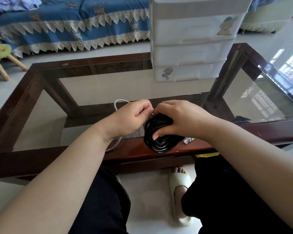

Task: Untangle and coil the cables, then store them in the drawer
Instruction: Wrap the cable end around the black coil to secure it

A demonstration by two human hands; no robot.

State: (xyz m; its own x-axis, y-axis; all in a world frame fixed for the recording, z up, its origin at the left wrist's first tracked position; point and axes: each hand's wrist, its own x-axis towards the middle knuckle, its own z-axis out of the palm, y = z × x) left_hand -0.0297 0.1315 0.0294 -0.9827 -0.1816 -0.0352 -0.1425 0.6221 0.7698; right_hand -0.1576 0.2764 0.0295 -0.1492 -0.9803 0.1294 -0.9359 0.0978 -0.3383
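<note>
A black cable wound into a coil [156,141] stands on edge at the near rim of the glass table. My right hand [178,118] grips the top of the coil, thumb in front and fingers over the back. My left hand [130,119] is curled beside it and pinches something thin at the coil's upper left; what it pinches is hidden. A white cable [116,105] loops out behind my left hand and runs under my wrist to the table edge. The white plastic drawer unit [191,39] stands at the table's far side, all its drawers shut.
The glass-topped table has a dark wooden frame [41,88]. A small clear plug [189,141] lies right of the coil. A blue-covered sofa [71,24] stands beyond the table and a small wooden stool [2,59] at the far left. My legs and a sandalled foot [180,191] are under the near edge.
</note>
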